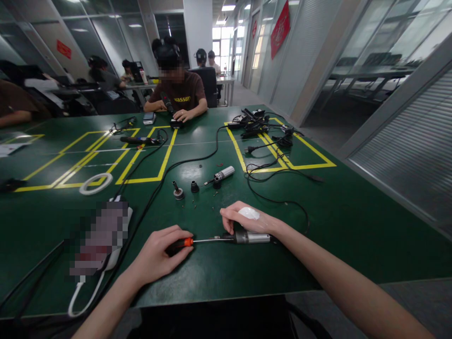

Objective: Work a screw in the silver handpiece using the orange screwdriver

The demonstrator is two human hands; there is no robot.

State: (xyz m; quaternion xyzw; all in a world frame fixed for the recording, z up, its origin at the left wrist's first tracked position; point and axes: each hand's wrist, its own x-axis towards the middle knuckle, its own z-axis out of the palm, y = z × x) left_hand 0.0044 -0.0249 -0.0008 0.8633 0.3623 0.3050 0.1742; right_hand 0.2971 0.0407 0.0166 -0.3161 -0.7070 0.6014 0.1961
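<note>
Near the table's front edge my left hand (164, 252) is closed round the black and orange handle of a screwdriver (188, 242). Its metal shaft points right and meets the black end of a silver-and-black cylindrical tool (252, 237). Over that cylinder my right hand (247, 217) curls, thumb and fingers at its black end; a white patch covers the back of this hand. Beyond the hands lie a second silver cylinder (224, 173) with a thin rod, a black collar (194, 186), a metal-and-black nozzle piece (178, 190) and several small screws.
A pixelated object on a white case (122, 235) lies at left with cables, near a white tape ring (96, 183). Tangled black cables and tools (252, 122) fill the yellow-taped area at back right. Across the table a person (181, 92) handles a dark tool.
</note>
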